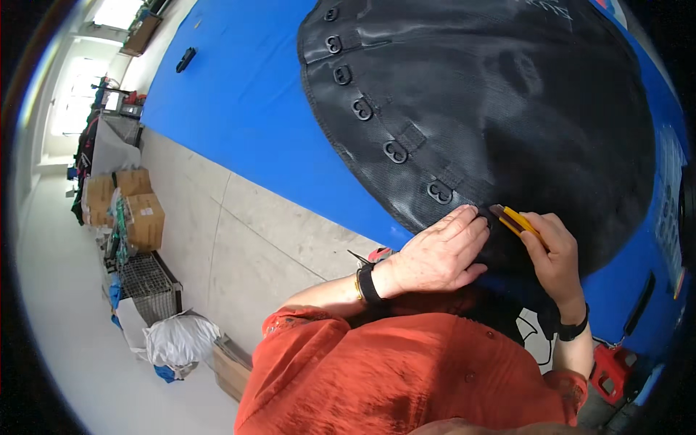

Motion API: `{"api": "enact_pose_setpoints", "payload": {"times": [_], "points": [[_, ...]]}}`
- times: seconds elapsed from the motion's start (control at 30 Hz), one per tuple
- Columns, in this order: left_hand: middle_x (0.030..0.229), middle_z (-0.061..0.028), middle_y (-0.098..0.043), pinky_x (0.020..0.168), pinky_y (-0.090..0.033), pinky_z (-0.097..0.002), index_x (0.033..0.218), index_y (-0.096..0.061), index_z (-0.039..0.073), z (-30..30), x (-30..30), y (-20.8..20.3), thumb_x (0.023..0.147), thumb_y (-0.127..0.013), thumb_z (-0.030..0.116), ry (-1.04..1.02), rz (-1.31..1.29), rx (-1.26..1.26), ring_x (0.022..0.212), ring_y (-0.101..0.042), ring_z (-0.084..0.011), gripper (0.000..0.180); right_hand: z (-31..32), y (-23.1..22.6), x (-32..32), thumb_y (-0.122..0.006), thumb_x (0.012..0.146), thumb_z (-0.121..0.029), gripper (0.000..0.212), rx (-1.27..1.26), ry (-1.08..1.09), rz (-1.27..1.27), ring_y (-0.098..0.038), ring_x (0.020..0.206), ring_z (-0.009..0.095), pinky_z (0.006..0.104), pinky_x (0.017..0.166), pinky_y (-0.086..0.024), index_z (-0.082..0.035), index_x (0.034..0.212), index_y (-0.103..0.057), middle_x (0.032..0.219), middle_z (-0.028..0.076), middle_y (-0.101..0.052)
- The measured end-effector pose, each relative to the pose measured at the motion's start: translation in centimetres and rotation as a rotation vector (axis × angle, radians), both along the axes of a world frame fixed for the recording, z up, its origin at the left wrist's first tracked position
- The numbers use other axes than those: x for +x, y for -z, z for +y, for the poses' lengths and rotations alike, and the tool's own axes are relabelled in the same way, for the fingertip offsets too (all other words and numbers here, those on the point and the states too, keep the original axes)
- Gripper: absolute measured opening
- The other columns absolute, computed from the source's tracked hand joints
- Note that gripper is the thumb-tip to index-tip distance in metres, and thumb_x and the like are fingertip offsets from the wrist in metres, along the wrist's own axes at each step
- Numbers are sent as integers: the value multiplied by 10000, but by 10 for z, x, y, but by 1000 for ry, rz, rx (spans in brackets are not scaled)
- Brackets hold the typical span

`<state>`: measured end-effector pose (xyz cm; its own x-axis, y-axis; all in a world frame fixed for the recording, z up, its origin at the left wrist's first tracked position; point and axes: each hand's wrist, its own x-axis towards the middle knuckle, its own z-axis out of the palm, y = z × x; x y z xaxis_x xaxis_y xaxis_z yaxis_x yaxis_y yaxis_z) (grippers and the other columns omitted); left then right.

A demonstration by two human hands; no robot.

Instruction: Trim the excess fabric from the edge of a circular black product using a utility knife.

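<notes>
A large, rounded black mesh sheet [500, 109] lies spread over a blue-covered table [246, 94]. Several black plastic rings [395, 151] on short webbing tabs run in a row along its near left edge. My left hand [442, 250] rests on that edge, just past the nearest visible ring, its fingers pressed together on the sheet. What lies under the fingertips is hidden. Close beside it, my right hand [554, 250] is closed around a slim yellow tool [520, 221] with a dark tip. The tip points at the sheet by my left fingertips; its exact kind I cannot make out.
A small black object [185, 60] lies at the table's far left. On the right are a long black strip [639, 308], a red-bodied tool [612, 371] and clear plastic sheeting [670, 196]. Cardboard boxes [145, 221], a wire crate [148, 286] and a white bag [181, 339] line the left wall.
</notes>
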<state>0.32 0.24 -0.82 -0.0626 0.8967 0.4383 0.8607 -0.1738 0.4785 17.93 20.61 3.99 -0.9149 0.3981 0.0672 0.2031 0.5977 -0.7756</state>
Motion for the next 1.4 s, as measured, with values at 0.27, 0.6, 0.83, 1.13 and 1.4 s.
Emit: {"api": "enact_pose_setpoints", "payload": {"times": [0.27,0.6,0.83,1.13,1.4], "points": [[1367,-240,-643,1199,-504,-505,1298,-688,-103,3,1,1,819,-882,294,29,-16,18,1346,-600,-414,652,0,0,6,-694,1039,-19,264,-8,11,5,-698,881,266,355,774,-543,38,1296,-714,1040,155,-703],[1321,-228,-696,1114,-570,-510,1256,-724,-75,3,-1,-8,769,-911,232,-23,-29,-6,1283,-662,-439,606,1,0,1,-745,1021,-61,275,4,17,10,-726,853,263,355,757,-561,15,1286,-737,1035,153,-727],[1337,-213,-687,1085,-582,-498,1265,-730,-56,4,0,-10,796,-906,256,-18,13,-15,1268,-669,-427,589,1,6,6,-740,1025,-65,272,26,21,44,-725,838,268,352,732,-567,7,1287,-724,1042,141,-727],[1371,-198,-672,1106,-569,-500,1286,-721,-41,2,-1,-8,842,-892,300,-20,36,-50,1295,-653,-425,585,2,7,5,-728,1039,-87,248,14,16,53,-719,836,291,371,722,-567,-8,1275,-716,1030,142,-712],[1376,-191,-664,1114,-565,-505,1314,-708,-36,1,0,-5,857,-884,305,-26,44,-51,1314,-637,-424,597,1,10,6,-727,1041,-91,245,30,21,73,-715,820,302,380,710,-564,-16,1274,-713,1016,143,-703]]}}
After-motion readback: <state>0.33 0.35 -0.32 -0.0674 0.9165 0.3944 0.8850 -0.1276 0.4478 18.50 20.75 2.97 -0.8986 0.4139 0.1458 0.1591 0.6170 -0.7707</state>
